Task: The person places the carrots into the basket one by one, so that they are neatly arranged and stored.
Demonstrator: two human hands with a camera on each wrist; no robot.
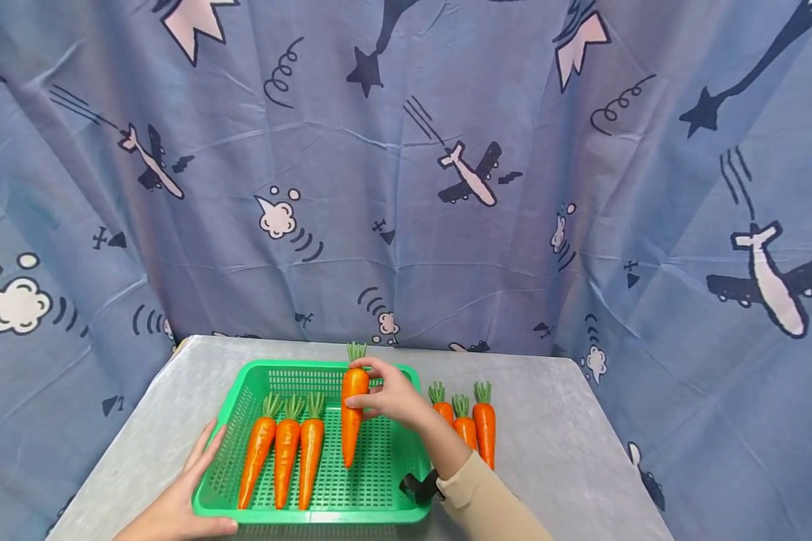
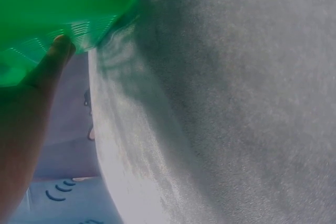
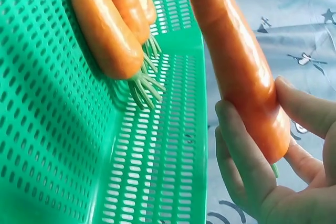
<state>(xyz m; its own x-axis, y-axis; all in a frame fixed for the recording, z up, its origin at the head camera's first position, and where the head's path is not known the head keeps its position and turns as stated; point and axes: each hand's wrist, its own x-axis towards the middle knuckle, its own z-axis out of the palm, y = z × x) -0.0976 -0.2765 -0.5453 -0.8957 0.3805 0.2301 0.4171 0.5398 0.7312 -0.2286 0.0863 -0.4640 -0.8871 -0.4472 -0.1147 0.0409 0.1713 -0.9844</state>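
Note:
In the head view my right hand [image 1: 395, 394] pinches an orange carrot [image 1: 353, 413] near its leafy top, thumb on one side and fingers on the other. The carrot hangs tip down over the green basket [image 1: 318, 517]. From the right wrist, the same carrot [image 3: 239, 61] shows between thumb and fingertips. Several stubby green stems top each carrot. Three carrots [image 1: 287, 458] lie side by side in the basket's left half. My left hand [image 1: 186, 496] rests at the basket's front left corner, thumb along the front rim, fingers extended along the left side.
On the grey tabletop [image 1: 548, 451], three more carrots [image 1: 485, 424] lie right of the basket, partly hidden behind my right forearm. A blue patterned curtain [image 1: 406, 225] hangs behind the table. A black strap [image 1: 419, 487] sits at my right wrist.

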